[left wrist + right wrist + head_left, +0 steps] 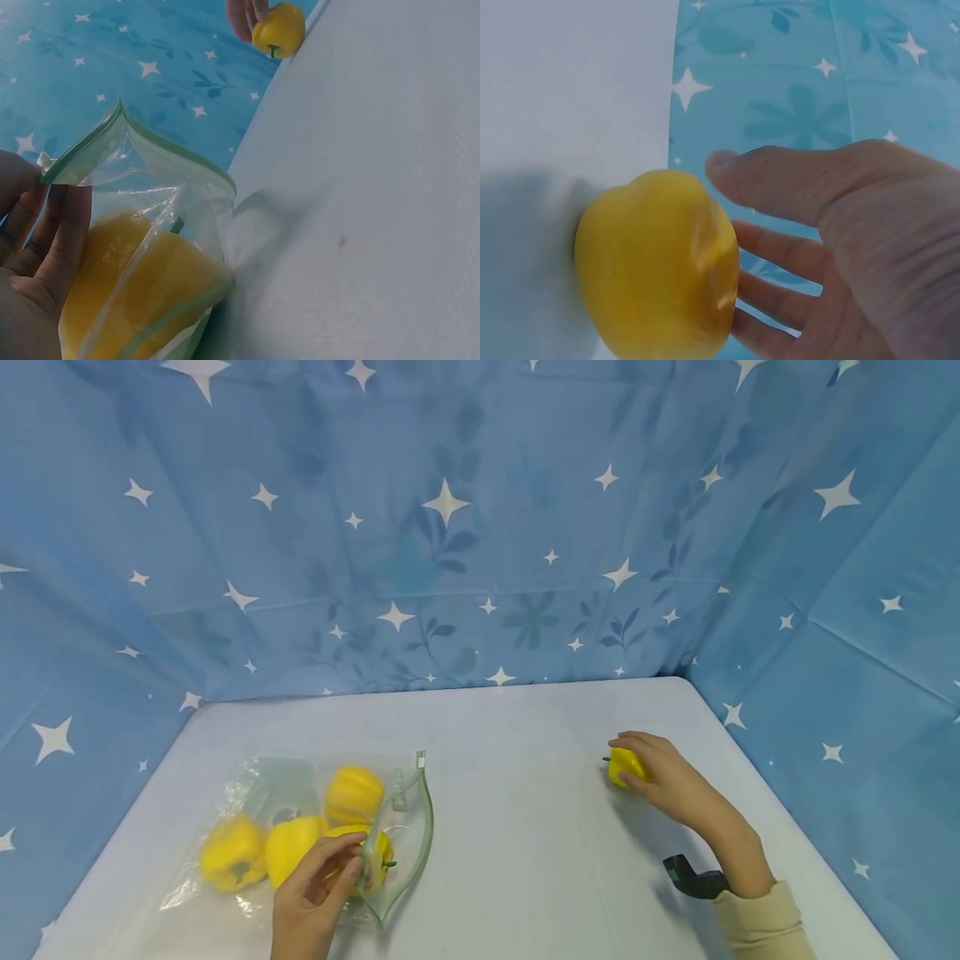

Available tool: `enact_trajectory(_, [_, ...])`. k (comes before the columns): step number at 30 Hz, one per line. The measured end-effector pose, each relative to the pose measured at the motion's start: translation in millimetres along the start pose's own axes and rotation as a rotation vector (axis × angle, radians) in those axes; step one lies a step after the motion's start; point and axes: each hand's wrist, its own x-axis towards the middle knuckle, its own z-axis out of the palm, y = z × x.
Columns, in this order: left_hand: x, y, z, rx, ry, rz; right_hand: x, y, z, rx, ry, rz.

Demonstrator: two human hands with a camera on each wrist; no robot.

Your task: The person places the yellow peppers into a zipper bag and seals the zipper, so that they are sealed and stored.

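My left hand (318, 889) pinches the green-edged rim of a clear zip bag (180, 161) between thumb and fingers, and the bag's mouth gapes toward the right. Several yellow bell peppers lie in the bag, among them a pepper (234, 852) at its far left and a pepper (142, 285) just inside the mouth. On the right part of the table, my right hand (663, 777) reaches round another yellow bell pepper (656, 266). Its fingers lie along the pepper's far side, while the thumb (772, 176) stands apart from the pepper in the right wrist view.
A white table (517, 827) spreads between the two hands. Blue cloth (480, 527) with white stars hangs behind it and along both sides. A black strap-like piece (693, 878) sits at my right wrist, beside a beige sleeve (761, 922).
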Motion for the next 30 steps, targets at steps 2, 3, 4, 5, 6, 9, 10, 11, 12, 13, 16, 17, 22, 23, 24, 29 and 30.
enact_trajectory(2, [0.8,0.4,0.5,0.016,-0.004,0.003,1.0,4.4,-1.2,-0.010,-0.002,0.004])
enact_trajectory(3, [1.7,0.8,0.9,0.020,-0.005,0.000,1.9,6.5,-2.1,-0.017,-0.002,0.005])
enact_trajectory(4, [2.7,1.5,1.5,0.020,-0.004,-0.012,2.8,8.7,-3.3,-0.024,-0.002,0.008])
enact_trajectory(5, [4.1,1.8,2.0,0.023,-0.003,-0.010,3.9,10.5,-4.8,-0.030,-0.003,0.012])
enact_trajectory(6, [5.5,2.1,2.6,0.026,0.000,0.002,5.0,12.5,-6.3,-0.035,-0.003,0.013])
enact_trajectory(9, [9.2,2.4,3.8,0.025,0.006,0.023,7.9,16.7,-9.8,-0.043,-0.005,0.019])
enact_trajectory(10, [10.0,2.3,3.8,0.024,0.005,0.027,8.4,17.8,-10.3,-0.044,-0.006,0.021])
enact_trajectory(11, [10.4,1.9,3.7,0.027,0.004,0.039,8.7,18.8,-10.1,-0.044,-0.006,0.023])
enact_trajectory(12, [10.4,1.7,3.6,0.028,0.003,0.038,8.5,19.8,-9.5,-0.046,-0.005,0.025])
enact_trajectory(13, [10.2,1.4,3.5,0.032,0.004,0.039,7.9,20.5,-8.4,-0.048,-0.004,0.029])
enact_trajectory(16, [7.4,0.1,3.7,0.038,0.008,0.049,2.9,22.5,-4.0,-0.051,0.000,0.043])
enact_trajectory(17, [5.8,-0.6,4.0,0.040,0.012,0.058,0.6,22.9,-2.5,-0.051,-0.001,0.051])
enact_trajectory(22, [-2.7,-4.4,3.2,0.006,0.004,0.073,-10.8,23.0,2.0,-0.058,-0.021,0.068])
enact_trajectory(23, [-3.7,-4.9,2.9,-0.001,0.003,0.076,-11.8,23.2,2.3,-0.061,-0.024,0.066])
enact_trajectory(24, [-4.3,-5.2,2.7,-0.013,0.003,0.080,-12.2,23.5,2.2,-0.066,-0.025,0.060])
enact_trajectory(29, [-2.9,-2.6,2.6,-0.015,0.003,0.079,-10.5,24.3,-1.0,-0.077,-0.016,0.068])
enact_trajectory(30, [-2.0,-1.3,2.9,-0.008,0.004,0.076,-10.4,24.2,-2.0,-0.072,-0.013,0.076])
